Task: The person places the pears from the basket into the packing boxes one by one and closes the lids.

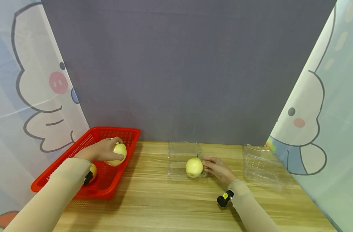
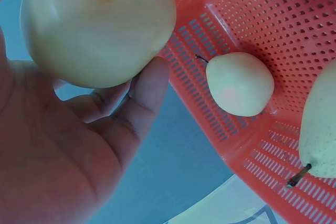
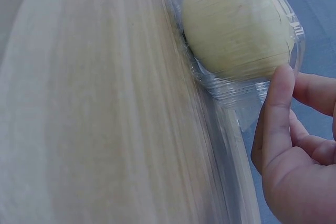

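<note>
Wooden table [image 1: 153,206], red basket [image 1: 99,194] on its left side with pears [image 2: 240,84] inside. Left hand [image 1: 103,150] grips a pear [image 1: 120,151] over the basket. Right hand [image 1: 217,168] pinches a clear box [image 1: 178,161] at its edge, one pear [image 1: 194,168] in it. Second clear box [image 1: 260,166] on the right. Grey cloth [image 1: 191,71] behind.

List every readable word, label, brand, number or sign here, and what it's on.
No readable text in any view.
Clear box: rim marks too blurred to tell.
Yellow patch by the right wrist: too small to make out.
Red basket, pear in left hand: no lettering visible.
</note>
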The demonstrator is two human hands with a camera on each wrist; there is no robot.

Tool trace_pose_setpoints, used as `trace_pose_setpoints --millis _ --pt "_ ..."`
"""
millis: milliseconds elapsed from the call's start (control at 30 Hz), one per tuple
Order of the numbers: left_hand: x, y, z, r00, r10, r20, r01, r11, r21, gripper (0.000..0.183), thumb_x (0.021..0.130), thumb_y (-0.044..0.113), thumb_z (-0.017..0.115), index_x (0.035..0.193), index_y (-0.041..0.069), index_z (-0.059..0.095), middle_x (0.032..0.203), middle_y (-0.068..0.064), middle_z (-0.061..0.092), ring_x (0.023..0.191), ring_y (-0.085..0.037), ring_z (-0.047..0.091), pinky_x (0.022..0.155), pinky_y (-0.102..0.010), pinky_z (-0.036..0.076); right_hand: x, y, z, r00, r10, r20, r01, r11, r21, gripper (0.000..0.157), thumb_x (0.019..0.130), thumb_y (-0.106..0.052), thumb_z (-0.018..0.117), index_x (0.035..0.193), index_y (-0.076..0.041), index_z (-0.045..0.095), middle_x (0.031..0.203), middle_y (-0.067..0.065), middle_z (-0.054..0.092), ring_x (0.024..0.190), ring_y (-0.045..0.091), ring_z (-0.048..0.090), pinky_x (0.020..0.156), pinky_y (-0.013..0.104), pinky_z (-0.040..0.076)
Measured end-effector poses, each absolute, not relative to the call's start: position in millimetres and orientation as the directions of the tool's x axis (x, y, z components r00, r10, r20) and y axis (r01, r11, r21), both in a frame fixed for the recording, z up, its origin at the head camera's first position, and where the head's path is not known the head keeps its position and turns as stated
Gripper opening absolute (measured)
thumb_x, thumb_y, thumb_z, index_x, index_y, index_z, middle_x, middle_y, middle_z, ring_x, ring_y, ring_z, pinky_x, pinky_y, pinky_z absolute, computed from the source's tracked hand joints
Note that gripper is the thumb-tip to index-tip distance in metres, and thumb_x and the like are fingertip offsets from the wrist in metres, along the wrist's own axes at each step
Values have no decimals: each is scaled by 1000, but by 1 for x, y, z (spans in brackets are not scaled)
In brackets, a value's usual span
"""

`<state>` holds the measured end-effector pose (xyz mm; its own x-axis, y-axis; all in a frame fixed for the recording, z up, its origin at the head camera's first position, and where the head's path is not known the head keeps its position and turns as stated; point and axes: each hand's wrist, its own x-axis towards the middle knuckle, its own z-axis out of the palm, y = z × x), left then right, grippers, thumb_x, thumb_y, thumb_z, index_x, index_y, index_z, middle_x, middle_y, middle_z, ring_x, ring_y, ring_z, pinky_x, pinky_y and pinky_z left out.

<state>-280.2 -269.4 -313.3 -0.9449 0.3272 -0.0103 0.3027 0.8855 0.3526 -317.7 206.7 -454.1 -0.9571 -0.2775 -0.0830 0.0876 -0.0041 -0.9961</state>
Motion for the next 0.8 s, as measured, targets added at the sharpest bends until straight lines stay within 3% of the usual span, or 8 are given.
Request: trace_pose_setpoints --millis 800 --pt "-274 -248 -307 -931 362 41 354 874 332 52 75 31 69 122 11 55 97 -9 54 82 -23 54 64 -34 49 -317 208 -454 -956 -280 -85 90 -2 -996 55 102 -9 59 145 15 35 109 8 58 86 10 60 77 21 55"
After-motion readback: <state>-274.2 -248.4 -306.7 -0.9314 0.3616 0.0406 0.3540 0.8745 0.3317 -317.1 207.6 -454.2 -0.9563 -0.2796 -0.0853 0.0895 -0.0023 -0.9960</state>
